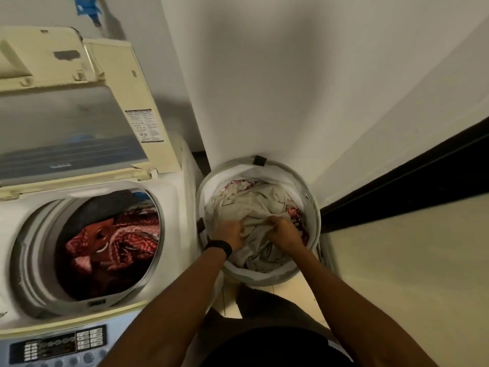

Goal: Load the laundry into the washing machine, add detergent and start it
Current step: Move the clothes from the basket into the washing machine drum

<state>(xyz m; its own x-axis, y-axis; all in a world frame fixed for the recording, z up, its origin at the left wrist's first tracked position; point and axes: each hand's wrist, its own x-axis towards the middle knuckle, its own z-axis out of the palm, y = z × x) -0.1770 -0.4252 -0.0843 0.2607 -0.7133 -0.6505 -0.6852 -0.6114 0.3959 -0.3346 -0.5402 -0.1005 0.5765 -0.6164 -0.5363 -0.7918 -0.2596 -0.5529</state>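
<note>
- Against the left wall, the top-loading washing machine [180, 197] stands with its lid [66, 120] folded up and back. This leaves the drum mouth fully exposed for loading.
- Just beside the machine on the floor, the round laundry basket [209, 194] sits tucked into the wall corner. A garment need only be swung across to the left.
- Red patterned laundry [119, 239] lies inside the drum over darker items. Judged from this, loading is part done.
- The pale cloth [251, 205], the item in hand, remains bunched inside the basket on top of a red-and-white piece.
- At the near edge of the machine, the control panel [60, 343] is untouched, so the start step is not yet due. No detergent container can be identified.
- The left hand [230, 233] has its grip clamped on a fold of the pale cloth, fingers curled into the fabric.
- The right hand [283, 231] likewise has its grip closed on the same cloth. Both hands appear to be gathering the bulk so that it lifts in one bundle.
- A dark wristband [219, 246] sits on the left wrist.
</note>
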